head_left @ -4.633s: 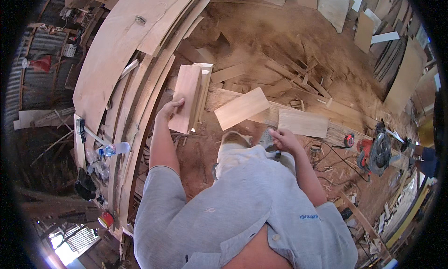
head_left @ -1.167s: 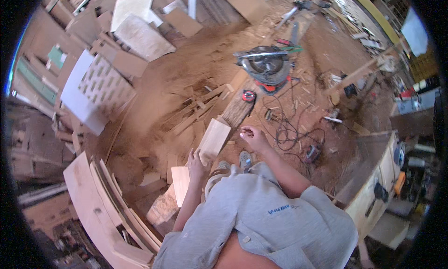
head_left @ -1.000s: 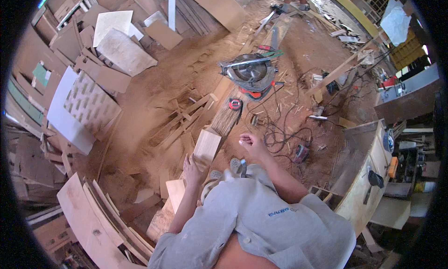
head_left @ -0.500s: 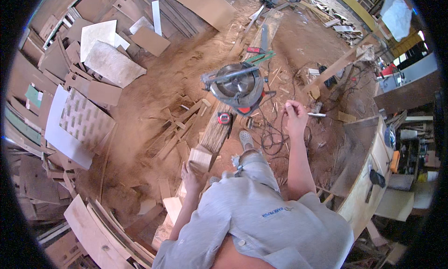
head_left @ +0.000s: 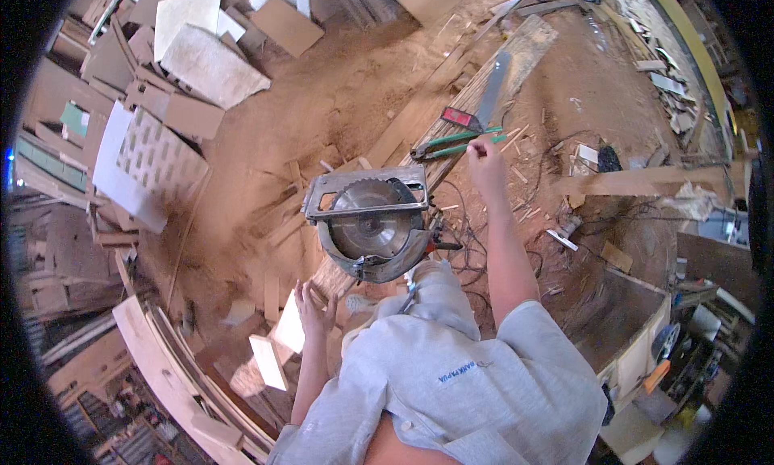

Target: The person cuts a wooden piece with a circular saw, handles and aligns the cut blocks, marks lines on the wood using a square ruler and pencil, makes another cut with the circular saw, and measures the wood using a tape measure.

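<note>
Seen from the head camera, a person in a grey shirt is leaning over a long plank (head_left: 451,134) that is running from the lower centre of the frame up toward the upper right, lying flat on the sawdust floor so that it is serving as a rest for tools. A circular saw (head_left: 371,223) is sitting upside down on it at the centre of the frame, blade and base plate facing up, likely parked that way to keep the blade off the wood. Further up the plank, green-handled pliers (head_left: 451,145) are lying across it beside a small red object (head_left: 459,117). The right hand (head_left: 486,160) is stretching out to the upper centre, fingers curling loosely just above the plier handles, apparently gripping nothing; whether it is touching them I cannot tell. The left hand (head_left: 314,308) is hanging in the lower centre with fingers spread wide, resting on or just over a pale wood offcut (head_left: 290,332) lying on the floor beside the plank
</note>
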`<state>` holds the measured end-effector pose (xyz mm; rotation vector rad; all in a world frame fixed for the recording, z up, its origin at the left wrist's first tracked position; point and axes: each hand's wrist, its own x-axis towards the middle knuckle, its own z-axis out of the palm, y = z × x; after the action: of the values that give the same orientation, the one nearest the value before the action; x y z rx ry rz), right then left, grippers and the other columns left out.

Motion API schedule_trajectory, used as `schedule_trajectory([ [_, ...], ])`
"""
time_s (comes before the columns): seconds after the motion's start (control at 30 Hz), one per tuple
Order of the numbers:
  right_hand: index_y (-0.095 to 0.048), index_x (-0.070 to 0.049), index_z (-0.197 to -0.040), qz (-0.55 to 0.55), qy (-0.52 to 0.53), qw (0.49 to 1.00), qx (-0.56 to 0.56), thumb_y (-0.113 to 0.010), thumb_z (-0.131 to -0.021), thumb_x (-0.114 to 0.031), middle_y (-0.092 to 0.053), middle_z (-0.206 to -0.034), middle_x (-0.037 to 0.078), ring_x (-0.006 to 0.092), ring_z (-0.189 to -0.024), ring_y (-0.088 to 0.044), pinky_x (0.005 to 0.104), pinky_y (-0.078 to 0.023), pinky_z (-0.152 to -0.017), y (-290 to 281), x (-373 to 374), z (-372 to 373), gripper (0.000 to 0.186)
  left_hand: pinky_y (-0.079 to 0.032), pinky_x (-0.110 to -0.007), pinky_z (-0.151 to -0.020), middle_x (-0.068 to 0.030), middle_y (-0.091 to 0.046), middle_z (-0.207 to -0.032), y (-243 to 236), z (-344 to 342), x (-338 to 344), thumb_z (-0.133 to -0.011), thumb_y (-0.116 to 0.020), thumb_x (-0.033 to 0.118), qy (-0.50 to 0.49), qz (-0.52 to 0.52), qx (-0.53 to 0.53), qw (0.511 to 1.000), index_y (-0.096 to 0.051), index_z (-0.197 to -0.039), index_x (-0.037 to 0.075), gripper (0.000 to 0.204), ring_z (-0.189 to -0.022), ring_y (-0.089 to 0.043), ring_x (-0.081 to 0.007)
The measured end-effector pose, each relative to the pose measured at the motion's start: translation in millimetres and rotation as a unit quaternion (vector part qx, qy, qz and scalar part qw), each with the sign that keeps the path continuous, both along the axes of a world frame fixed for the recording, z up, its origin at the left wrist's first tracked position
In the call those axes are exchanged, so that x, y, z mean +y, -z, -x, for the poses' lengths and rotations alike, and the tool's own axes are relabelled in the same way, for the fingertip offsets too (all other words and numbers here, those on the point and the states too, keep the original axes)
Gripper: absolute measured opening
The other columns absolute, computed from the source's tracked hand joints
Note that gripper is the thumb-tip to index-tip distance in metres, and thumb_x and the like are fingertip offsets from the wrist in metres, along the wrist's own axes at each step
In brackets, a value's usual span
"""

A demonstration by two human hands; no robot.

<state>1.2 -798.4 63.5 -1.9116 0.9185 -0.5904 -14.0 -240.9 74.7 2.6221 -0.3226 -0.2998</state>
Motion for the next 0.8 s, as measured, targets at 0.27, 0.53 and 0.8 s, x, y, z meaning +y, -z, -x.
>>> schedule_trajectory([
  [0.27,-0.073,-0.008,-0.116,0.284,-0.1,0.949,0.093,-0.083,-0.084,-0.018,-0.072,-0.118,0.013,0.0352,-0.119,-0.062,0.0496,-0.048,-0.107,19.9,-62.1,-68.3,0.035,-0.047,-0.052,-0.117,-0.0279,-0.043,-0.157,-7.8,39.4,-26.2,-0.086,-0.086,0.031,-0.046,-0.051,0.067,0.995,-0.055,-0.142,0.006,0.069,-0.146,-0.045,-0.0473],
  [0.53,-0.074,-0.01,-0.113,0.364,-0.212,0.87,0.257,-0.089,-0.078,-0.026,-0.072,-0.113,0.012,0.0351,-0.115,-0.061,0.0482,-0.048,-0.105,20.3,-82.5,-88.2,0.042,-0.056,-0.051,-0.105,-0.0239,-0.046,-0.156,-29.6,56.5,-43.0,-0.09,-0.082,0.032,-0.068,-0.05,0.07,0.994,-0.056,-0.143,0.005,0.065,-0.135,-0.058,-0.0452],
  [0.8,-0.071,0.0,-0.123,0.318,-0.109,0.938,-0.089,-0.09,-0.086,-0.018,-0.072,-0.116,0.019,0.037,-0.112,-0.065,0.0482,-0.051,-0.099,-86.3,-19.6,-16.2,0.045,-0.051,-0.051,-0.112,-0.0246,-0.048,-0.155,-30.7,95.2,-28.4,-0.092,-0.08,0.03,-0.085,0.037,0.077,0.993,-0.058,-0.141,0.007,0.059,-0.14,-0.053,-0.0466],
])
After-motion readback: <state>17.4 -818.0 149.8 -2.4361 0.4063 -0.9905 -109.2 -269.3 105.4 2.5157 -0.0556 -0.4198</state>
